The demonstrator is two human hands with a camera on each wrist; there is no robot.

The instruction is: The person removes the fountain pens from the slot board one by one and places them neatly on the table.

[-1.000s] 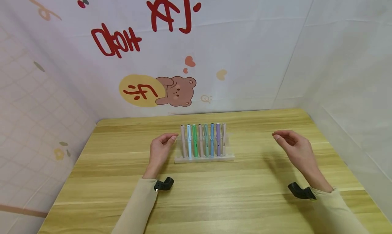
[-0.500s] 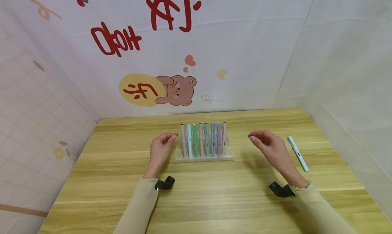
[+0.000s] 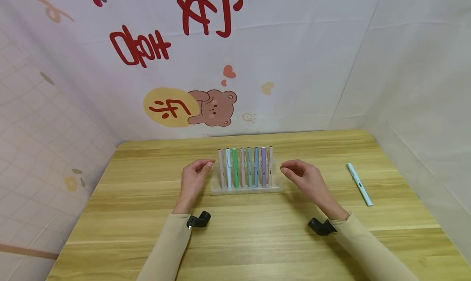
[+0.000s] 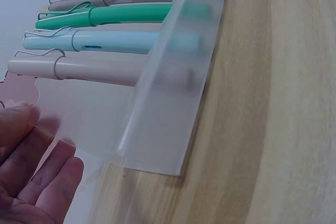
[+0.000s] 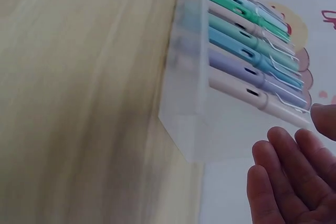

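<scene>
A translucent pen stand [image 3: 245, 190] holds a row of upright fountain pens in pink, pale blue, green, teal, blue and purple. My left hand [image 3: 193, 181] pinches the stand's left edge between thumb and fingers; the left wrist view shows the fingers partly behind the clear panel [image 4: 89, 106]. At the stand's right edge is my right hand [image 3: 304, 178], its thumb apart from its relaxed fingers [image 5: 286, 171]. Nearest to it in the row is a pale pink pen [image 5: 247, 93]. Whether the right fingertips touch the panel, I cannot tell.
A loose light blue pen [image 3: 359, 184] lies on the wooden table [image 3: 243, 240], to the right of my right hand. Behind the table stands a white backdrop [image 3: 305, 76] with a printed bear and red characters. Black wrist cameras are on both sleeves.
My right hand has moved left across the table to the stand's right edge, uncovering the loose light blue pen. The left hand stays at the stand's left edge.
</scene>
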